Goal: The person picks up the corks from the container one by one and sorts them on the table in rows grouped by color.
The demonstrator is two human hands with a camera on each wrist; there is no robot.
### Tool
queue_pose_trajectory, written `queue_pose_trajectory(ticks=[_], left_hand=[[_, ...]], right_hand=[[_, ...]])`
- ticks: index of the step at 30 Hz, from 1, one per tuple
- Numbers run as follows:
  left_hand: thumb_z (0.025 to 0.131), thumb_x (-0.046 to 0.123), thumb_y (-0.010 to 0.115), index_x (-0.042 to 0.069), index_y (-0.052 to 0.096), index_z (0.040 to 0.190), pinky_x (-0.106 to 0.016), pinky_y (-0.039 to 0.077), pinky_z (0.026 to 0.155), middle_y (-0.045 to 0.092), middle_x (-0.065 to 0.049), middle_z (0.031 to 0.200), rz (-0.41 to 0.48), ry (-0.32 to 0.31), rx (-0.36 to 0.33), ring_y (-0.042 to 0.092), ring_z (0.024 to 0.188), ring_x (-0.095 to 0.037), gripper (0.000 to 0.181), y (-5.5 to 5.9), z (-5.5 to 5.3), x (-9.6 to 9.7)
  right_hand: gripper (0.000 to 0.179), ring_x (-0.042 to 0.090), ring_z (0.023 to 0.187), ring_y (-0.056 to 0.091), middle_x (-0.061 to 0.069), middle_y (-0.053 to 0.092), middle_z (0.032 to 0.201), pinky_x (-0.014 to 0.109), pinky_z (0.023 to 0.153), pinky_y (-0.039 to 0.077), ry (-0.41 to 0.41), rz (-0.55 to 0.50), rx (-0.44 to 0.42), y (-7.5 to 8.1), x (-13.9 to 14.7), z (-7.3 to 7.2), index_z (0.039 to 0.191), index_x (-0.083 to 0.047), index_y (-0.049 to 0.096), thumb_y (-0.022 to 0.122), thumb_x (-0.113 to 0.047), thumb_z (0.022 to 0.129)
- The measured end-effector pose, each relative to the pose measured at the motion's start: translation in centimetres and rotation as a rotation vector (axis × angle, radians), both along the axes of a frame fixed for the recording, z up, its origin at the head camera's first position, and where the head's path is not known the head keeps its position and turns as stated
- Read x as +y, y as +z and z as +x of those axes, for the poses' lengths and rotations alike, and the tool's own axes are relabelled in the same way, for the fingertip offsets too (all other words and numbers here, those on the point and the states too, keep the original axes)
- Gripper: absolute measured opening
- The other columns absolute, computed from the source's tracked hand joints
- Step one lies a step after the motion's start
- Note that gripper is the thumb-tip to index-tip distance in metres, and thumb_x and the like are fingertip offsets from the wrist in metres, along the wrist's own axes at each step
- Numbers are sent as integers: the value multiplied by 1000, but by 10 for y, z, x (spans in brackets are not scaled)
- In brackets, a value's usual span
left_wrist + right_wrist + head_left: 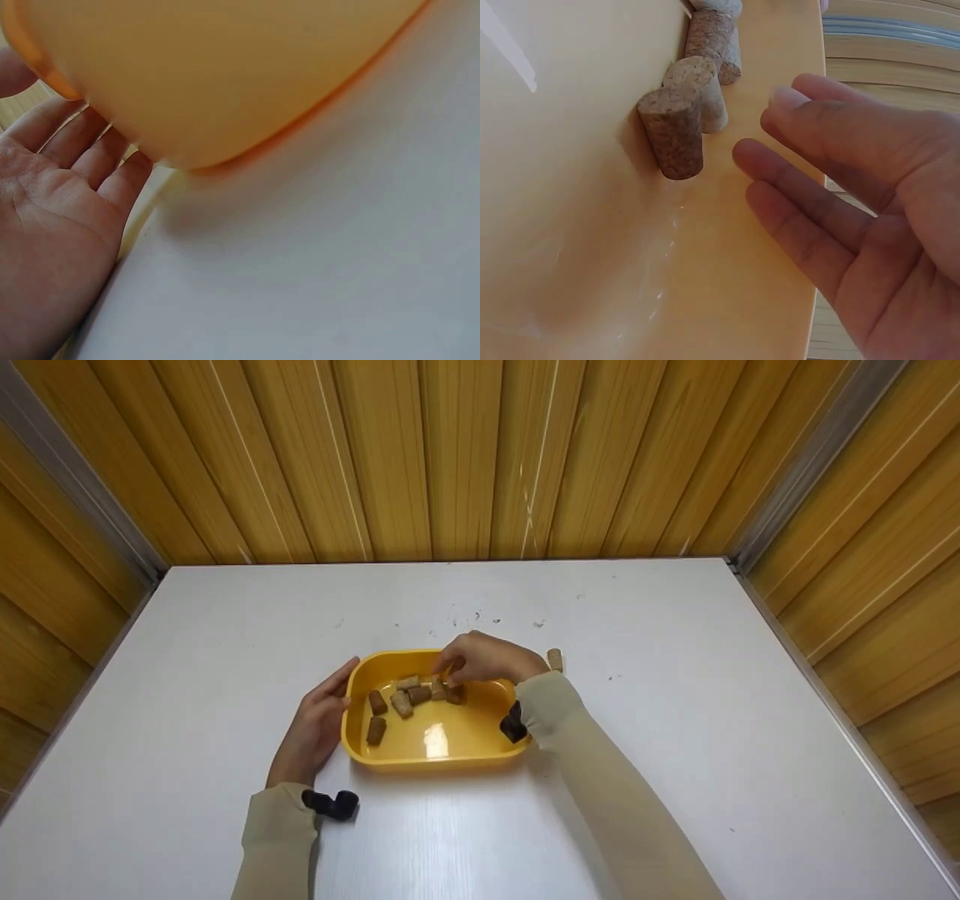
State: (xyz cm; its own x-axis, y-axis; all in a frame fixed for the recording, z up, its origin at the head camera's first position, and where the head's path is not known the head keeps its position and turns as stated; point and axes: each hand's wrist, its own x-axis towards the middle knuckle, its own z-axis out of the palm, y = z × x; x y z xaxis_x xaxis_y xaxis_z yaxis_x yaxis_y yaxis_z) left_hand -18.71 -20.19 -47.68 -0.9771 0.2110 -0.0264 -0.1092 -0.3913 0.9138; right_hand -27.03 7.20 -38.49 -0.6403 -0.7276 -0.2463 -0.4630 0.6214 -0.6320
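A yellow plastic tray (480, 750) stands on the table with several corks in it, some dark brown (376, 730), some lighter (402, 704). My left hand (316, 727) is at the tray's left end; in the left wrist view its nearly straight fingers (96, 154) touch the outer wall, with the thumb near the rim. Over the tray's far side hovers my right hand (484, 656), fingers loosely bent. In the right wrist view a gap parts its fingertips from the nearest dark cork (673, 139), and nothing is between thumb and fingers.
One light cork (555, 660) is outside the tray, just past my right wrist. Small dark marks (496, 621) dot the white table (675, 735) behind the tray. Wood-patterned panels (457, 457) enclose the table at the back and sides.
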Motion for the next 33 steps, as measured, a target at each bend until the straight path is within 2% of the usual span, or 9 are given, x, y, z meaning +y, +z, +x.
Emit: queue_pose_trajectory(ticks=[3, 8, 13, 19, 23, 29, 33], left_hand=[[91, -5, 36, 6, 28, 151, -24, 30, 115, 25, -6, 159, 1, 2, -1, 22, 147, -16, 62, 0, 0, 0], [92, -4, 36, 7, 26, 152, -30, 22, 120, 24, -5, 160, -28, -11, 12, 20, 148, -16, 62, 0, 0, -1], [91, -3, 36, 7, 27, 152, -35, 18, 121, 24, -5, 160, -42, -14, 20, 20, 148, -16, 62, 0, -1, -1], [90, -5, 36, 5, 25, 152, -33, 18, 121, 23, -7, 160, -52, -8, 35, 18, 149, -18, 63, 0, -1, 0], [90, -6, 35, 3, 24, 152, -32, 18, 121, 23, -8, 160, -50, -7, 39, 18, 149, -20, 63, 1, -1, 0], [91, -6, 34, 3, 23, 152, -33, 17, 121, 22, -8, 160, -47, -12, 41, 17, 149, -19, 63, 1, 0, 0], [91, -5, 34, 4, 23, 152, -33, 18, 121, 23, -7, 160, -49, -14, 36, 18, 149, -18, 62, 1, 0, 0]], right_hand=[[31, 20, 104, 66, 5, 70, 117, 29, 88, 56, -6, 35, -13, -2, -4, 1, 118, -9, 69, 65, -2, 88], [35, 20, 108, 65, 3, 69, 118, 29, 91, 55, -9, 58, -47, -6, -9, 1, 120, -12, 69, 63, 0, 88], [34, 19, 109, 63, 3, 69, 118, 29, 91, 54, 4, 63, -40, -10, -12, 2, 121, -13, 68, 64, -3, 88], [32, 19, 108, 63, 2, 69, 116, 29, 90, 55, -13, 53, -31, -13, -14, 4, 118, -14, 70, 64, -4, 89], [33, 19, 108, 62, 2, 69, 116, 29, 91, 54, -17, 75, -6, -14, -15, 5, 118, -15, 70, 60, 0, 90], [33, 19, 110, 57, 2, 68, 117, 33, 99, 49, 5, 132, 84, -13, -18, 8, 115, -14, 72, 61, 3, 89], [36, 18, 102, 55, 1, 69, 112, 31, 98, 47, 7, 133, 121, -14, -20, 10, 110, -15, 74, 56, 8, 89]])
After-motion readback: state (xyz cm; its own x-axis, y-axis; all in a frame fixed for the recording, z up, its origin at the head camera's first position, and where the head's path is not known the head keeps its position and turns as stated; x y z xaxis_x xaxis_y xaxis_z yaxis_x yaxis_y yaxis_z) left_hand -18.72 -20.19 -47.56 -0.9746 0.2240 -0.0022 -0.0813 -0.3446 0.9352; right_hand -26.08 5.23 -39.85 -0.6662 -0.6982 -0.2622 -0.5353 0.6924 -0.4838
